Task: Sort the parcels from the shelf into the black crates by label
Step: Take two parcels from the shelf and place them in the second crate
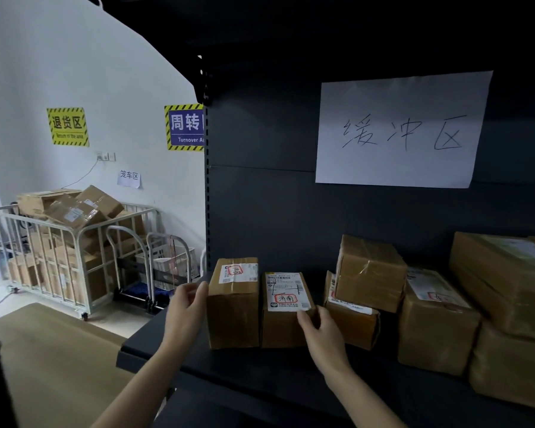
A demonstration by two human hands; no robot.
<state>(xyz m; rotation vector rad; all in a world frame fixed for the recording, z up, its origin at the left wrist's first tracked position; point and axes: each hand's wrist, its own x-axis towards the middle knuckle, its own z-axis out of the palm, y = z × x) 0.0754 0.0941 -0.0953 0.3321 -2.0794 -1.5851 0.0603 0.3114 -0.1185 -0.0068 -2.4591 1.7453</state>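
Observation:
Two brown cardboard parcels stand side by side on the dark shelf (pixel 173 344). The left parcel (pixel 233 310) carries a white label with a red-circled mark on top. The right parcel (pixel 283 325) has a larger white label with red-boxed writing. My left hand (pixel 186 307) is at the left parcel's left side, fingers apart, touching or almost touching its edge. My right hand (pixel 318 329) is at the right parcel's right front corner, fingers spread, with the thumb on the box. Neither hand has closed around a parcel. No black crate is in view.
Several more brown parcels (pixel 369 273) are stacked further right on the shelf. A white handwritten sign (pixel 402 131) hangs on the shelf's back panel. To the left, a metal cage cart (pixel 65 242) full of boxes and folded trolleys (pixel 164 273) stand by the wall.

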